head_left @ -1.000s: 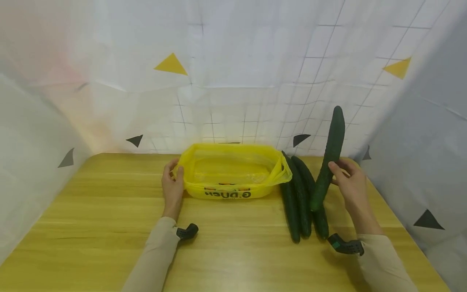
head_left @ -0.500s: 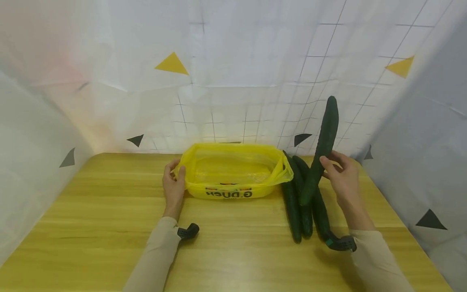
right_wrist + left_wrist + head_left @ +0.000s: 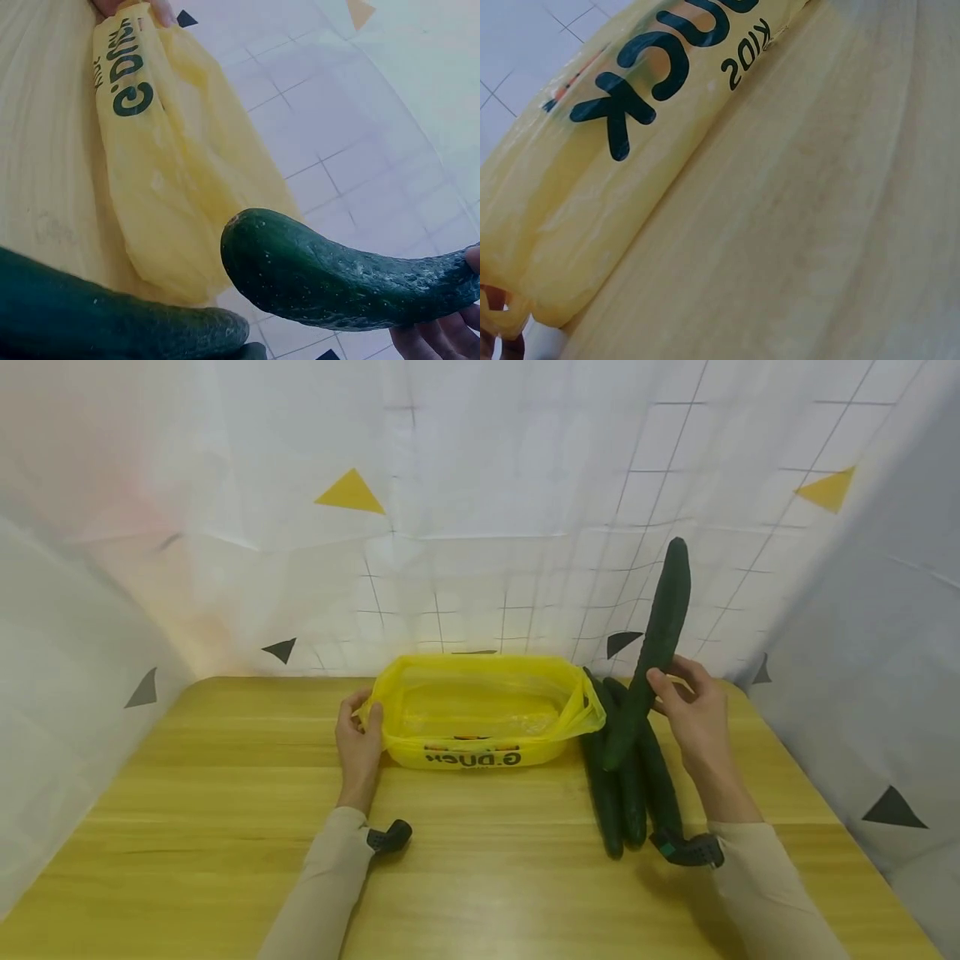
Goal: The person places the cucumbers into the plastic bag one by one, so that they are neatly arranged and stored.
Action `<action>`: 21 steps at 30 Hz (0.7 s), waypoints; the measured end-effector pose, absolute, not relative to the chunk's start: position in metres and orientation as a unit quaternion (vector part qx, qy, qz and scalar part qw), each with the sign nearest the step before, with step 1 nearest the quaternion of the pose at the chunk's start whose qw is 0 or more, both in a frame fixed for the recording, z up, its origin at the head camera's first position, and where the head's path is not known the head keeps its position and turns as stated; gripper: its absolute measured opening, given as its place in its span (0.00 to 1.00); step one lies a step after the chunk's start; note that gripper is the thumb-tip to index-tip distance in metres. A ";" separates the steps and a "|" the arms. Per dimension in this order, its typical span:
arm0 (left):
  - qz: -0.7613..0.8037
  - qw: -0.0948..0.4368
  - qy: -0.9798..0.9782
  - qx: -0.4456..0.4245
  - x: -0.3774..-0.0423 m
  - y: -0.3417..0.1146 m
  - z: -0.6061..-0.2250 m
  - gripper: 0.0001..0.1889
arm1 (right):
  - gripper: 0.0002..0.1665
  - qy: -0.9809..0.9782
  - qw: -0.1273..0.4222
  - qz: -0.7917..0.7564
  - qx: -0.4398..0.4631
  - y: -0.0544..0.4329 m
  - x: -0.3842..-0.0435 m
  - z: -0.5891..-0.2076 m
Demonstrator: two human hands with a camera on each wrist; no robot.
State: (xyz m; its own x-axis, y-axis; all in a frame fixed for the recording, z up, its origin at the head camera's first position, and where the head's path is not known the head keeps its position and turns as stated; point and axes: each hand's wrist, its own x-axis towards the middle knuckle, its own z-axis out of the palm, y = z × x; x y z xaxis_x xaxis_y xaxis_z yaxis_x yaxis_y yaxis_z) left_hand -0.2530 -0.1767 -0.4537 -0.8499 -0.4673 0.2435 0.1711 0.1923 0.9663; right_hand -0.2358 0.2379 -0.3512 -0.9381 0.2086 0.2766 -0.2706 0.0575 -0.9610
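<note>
At the left end of an open yellow plastic bag (image 3: 405,753), my left hand (image 3: 358,750) pinches the bag's edge between thumb and fingers. The bag stands on the table with its mouth spread wide and a bare bottom showing. My right hand (image 3: 699,718) grips a long green cucumber (image 3: 666,610) near its middle, tilted steeply, raised over the others. Below it lie three cucumbers side by side, the nearest to the bag being one cucumber (image 3: 609,818) partly covered at its top by the bag. In the right wrist view the held cucumber's lower end (image 3: 262,262) overlaps the bag's side (image 3: 172,202).
The wooden table (image 3: 480,877) extends to both sides and towards me. White sheeting (image 3: 480,527) with grid lines and triangle marks closes off the back, left and right. A black wrist camera (image 3: 688,850) on my right sleeve overlaps the rightmost cucumber's end.
My right hand has carried the cucumber leftward and up, its lower end passing over the lying cucumbers towards the bag. My left hand and the bag have stayed in place.
</note>
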 end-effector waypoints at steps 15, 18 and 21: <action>-0.625 0.246 -0.733 0.105 -0.251 -0.176 -0.450 0.16 | 0.25 -0.677 0.191 0.710 0.027 0.221 -0.241 -0.340; -0.623 0.246 -0.735 0.105 -0.251 -0.176 -0.451 0.16 | 0.26 -0.672 0.189 0.716 0.025 0.220 -0.243 -0.339; -0.625 0.246 -0.733 0.103 -0.252 -0.176 -0.450 0.16 | 0.26 -0.670 0.189 0.717 0.022 0.217 -0.244 -0.338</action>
State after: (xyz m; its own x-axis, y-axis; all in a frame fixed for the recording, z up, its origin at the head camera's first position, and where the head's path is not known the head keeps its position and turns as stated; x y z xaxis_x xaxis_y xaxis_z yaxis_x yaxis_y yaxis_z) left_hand -0.2515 -0.1762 -0.4502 -0.8579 -0.4582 0.2325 0.1571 0.1970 0.9677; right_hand -0.2442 0.2166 -0.3375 -0.9277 0.2410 0.2849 -0.3007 -0.0306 -0.9532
